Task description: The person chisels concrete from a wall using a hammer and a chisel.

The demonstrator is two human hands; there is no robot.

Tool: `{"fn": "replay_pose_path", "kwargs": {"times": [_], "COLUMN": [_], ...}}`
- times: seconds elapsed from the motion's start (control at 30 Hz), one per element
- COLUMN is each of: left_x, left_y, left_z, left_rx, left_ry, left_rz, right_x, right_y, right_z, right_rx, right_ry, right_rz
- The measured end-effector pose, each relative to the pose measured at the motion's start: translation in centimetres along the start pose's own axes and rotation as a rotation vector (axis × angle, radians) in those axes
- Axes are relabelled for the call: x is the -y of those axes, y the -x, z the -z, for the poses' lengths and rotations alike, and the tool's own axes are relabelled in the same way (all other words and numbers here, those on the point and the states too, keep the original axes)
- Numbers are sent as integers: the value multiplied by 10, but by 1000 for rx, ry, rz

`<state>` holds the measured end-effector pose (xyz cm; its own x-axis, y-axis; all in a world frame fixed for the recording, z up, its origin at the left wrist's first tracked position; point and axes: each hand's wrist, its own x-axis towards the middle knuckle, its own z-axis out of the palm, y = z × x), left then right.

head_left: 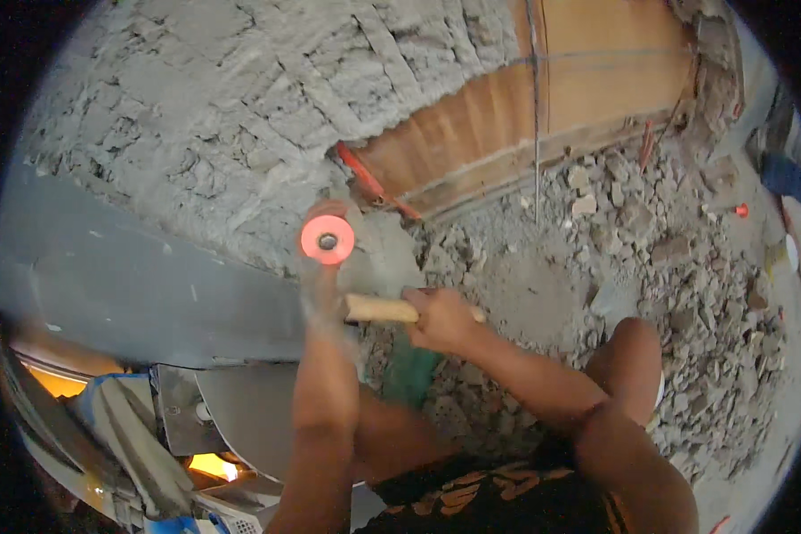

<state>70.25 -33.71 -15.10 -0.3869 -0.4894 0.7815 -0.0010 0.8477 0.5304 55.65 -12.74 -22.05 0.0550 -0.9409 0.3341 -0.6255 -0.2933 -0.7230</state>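
Observation:
My left hand (325, 206) is closed round a chisel with a round orange guard (316, 251) at the rough grey masonry (187, 116); the guard hides much of the hand, and the chisel's tip is not clear. My right hand (445, 319) grips the pale wooden handle (378, 309) of a hammer, whose head is a blur across my left forearm. A red tube (360, 169) lies in the broken edge of the masonry, just beyond my left hand.
Broken rubble (667, 249) covers the floor at the right, beside a wooden panel (614, 80) and thin rod (536, 151). A grey smooth surface (133, 267) runs along the left. Grey metal items (240, 400) and cloth (133, 445) sit at lower left.

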Motion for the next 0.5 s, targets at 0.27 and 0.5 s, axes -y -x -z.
{"fn": "replay_pose_path", "kwargs": {"times": [0.27,0.5], "left_x": [-1,-10], "left_y": [0,10], "left_z": [-12,-25], "left_rx": [-42,-55], "left_ry": [-54,-6], "left_rz": [31,34], "right_x": [-15,27], "right_y": [-19,-7], "right_z": [18,46], "right_rx": [89,-14], "right_ry": [-91,-69], "right_rz": [14,78]}}
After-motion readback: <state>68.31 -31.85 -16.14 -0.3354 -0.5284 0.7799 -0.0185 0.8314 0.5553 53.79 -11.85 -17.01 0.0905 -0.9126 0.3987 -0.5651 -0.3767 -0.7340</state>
